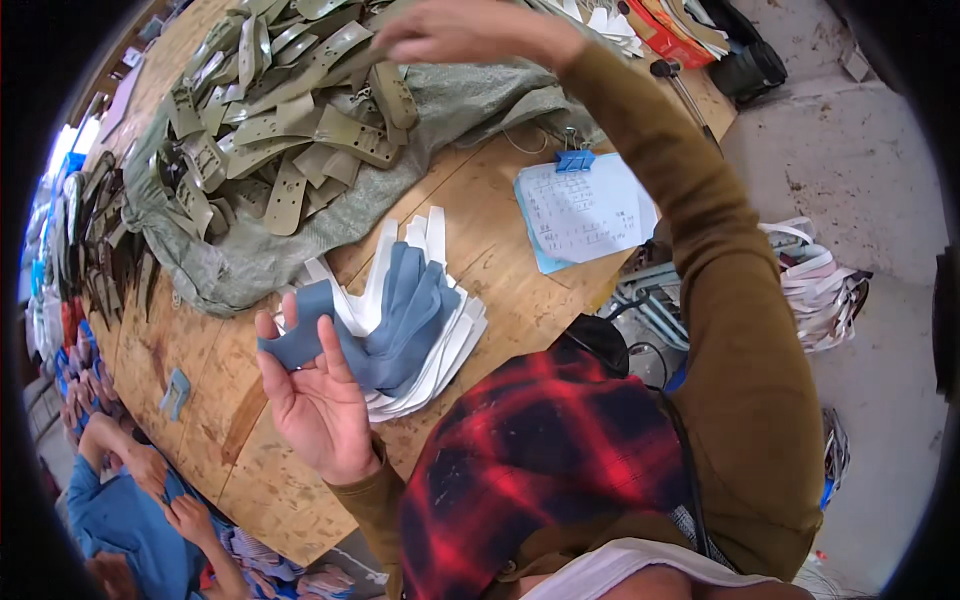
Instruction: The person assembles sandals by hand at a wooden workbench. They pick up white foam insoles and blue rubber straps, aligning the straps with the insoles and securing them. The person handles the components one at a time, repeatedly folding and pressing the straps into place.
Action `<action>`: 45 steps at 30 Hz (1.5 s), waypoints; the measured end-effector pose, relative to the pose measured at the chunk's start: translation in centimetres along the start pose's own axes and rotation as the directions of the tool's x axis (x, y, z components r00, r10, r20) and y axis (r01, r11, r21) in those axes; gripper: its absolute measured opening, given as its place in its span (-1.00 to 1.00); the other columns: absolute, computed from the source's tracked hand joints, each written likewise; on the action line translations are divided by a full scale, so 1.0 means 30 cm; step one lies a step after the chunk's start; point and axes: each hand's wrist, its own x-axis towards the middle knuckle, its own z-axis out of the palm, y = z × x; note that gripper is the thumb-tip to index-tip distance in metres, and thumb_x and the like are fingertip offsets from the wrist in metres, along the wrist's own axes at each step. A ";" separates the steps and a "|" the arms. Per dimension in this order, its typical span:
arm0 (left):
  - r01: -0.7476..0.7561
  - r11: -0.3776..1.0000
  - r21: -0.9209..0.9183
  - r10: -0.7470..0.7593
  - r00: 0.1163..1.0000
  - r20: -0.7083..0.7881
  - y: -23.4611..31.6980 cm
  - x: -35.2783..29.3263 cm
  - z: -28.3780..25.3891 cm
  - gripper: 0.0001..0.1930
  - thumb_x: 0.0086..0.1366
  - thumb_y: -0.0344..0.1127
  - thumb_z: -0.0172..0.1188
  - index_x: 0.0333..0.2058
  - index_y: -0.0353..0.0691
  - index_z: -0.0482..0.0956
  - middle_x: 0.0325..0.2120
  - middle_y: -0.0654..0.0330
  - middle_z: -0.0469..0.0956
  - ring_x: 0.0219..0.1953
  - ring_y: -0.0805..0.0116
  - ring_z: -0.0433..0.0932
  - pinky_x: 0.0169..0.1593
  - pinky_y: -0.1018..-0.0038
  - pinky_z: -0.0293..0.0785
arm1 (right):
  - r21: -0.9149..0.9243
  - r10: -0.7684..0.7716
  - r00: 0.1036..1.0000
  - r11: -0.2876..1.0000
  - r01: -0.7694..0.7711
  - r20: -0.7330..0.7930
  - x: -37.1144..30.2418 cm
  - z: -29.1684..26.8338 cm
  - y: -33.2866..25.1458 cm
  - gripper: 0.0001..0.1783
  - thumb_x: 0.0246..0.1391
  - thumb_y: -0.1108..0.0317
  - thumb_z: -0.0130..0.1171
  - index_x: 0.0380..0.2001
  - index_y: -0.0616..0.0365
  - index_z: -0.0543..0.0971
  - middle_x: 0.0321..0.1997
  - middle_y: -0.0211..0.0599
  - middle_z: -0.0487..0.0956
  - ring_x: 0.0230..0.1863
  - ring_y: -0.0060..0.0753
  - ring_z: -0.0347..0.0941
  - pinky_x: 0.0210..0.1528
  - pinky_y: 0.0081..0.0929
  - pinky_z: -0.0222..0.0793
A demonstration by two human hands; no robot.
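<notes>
My left hand (pixel 325 410) is palm up with its fingers partly raised, and a blue-grey strip (pixel 305 335) is held across and between them. Beside it a bundle of blue-grey strips (pixel 405 315) lies on a stack of white strips (pixel 465 335) on the table. My right hand (pixel 470 35) reaches far across to the pile of curved olive plastic pieces (pixel 290 130), which have small holes. Its fingers, slightly blurred, close on the end of one long olive piece (pixel 345 72). The pile rests on a grey-green woven sack (pixel 235 280).
A clipped stack of handwritten sheets (pixel 590 215) lies right of the strips on the wooden table (pixel 490 220). A small blue-grey clip-like piece (pixel 175 393) is at the left. A co-worker's hands (pixel 165 490) show at the lower left. Bundled strips (pixel 815 285) are beyond the table's right edge.
</notes>
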 end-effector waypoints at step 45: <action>0.039 0.957 0.286 0.053 0.951 -0.305 -0.075 -0.043 -0.018 -0.55 0.55 -0.13 -0.21 0.29 -0.18 0.18 0.20 0.00 0.34 0.24 0.21 0.36 0.30 0.22 0.36 | 0.748 0.071 0.995 0.663 0.000 -0.064 -0.199 0.170 -0.693 -0.64 0.06 0.48 0.30 -0.04 0.28 0.55 -0.23 -0.26 0.67 -0.32 -0.47 0.58 -0.31 -0.54 0.47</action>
